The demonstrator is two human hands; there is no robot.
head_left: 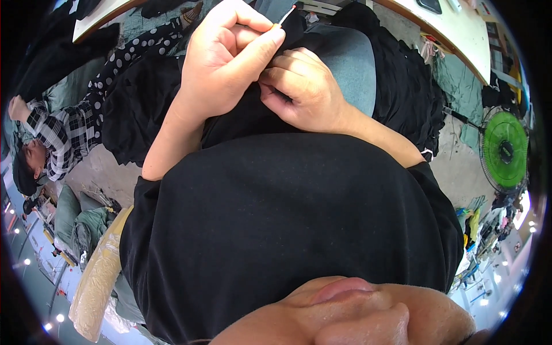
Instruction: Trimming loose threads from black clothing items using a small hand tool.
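A thin seam ripper (286,16) with a metal shaft and a small red tip sticks out past the thumb of my left hand (227,60), which is closed around its handle. Beside and slightly below it, my right hand (307,89) has its fingers curled in a pinch at black fabric (244,118). The fabric lies across my lap, and the exact spot under the right fingertips is hidden. Grey-blue cloth (351,69) shows just right of my hands.
A light tabletop (460,43) stands at the far right, another table edge (100,17) at the far left. A green fan (506,146) is on the right. Heaped black fabric (405,86) lies beside me. A person in a checked shirt (72,135) sits at left.
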